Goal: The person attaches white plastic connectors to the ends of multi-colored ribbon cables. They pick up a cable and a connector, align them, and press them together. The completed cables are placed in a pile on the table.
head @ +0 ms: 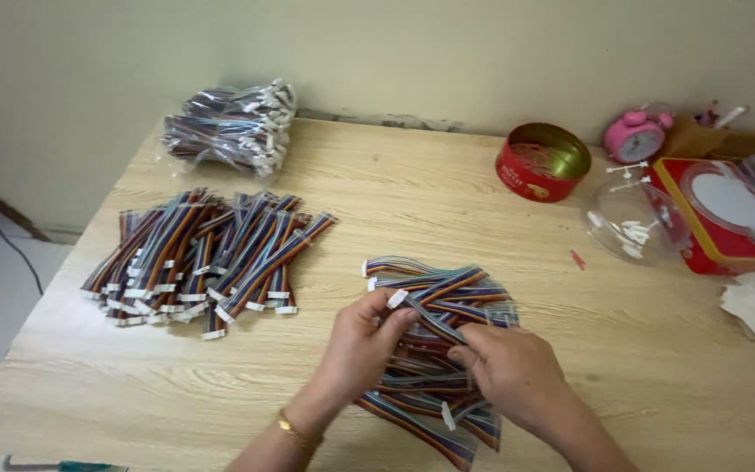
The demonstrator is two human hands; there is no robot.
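Observation:
Both of my hands work at a loose heap of short rainbow ribbon cables (434,288) with white connectors, near the front middle of the wooden table (447,210). My left hand (362,339) pinches one cable near its white connector end. My right hand (507,365) grips the same cable (430,322) further along, resting on the heap. A gold bangle sits on my left wrist.
A neat spread of ribbon cables (207,253) lies at the left. A clear bag of more cables (233,129) sits at the back left. A red round tin (542,162), pink alarm clock (635,135), clear plastic lid (635,223) and red box (727,214) stand at right.

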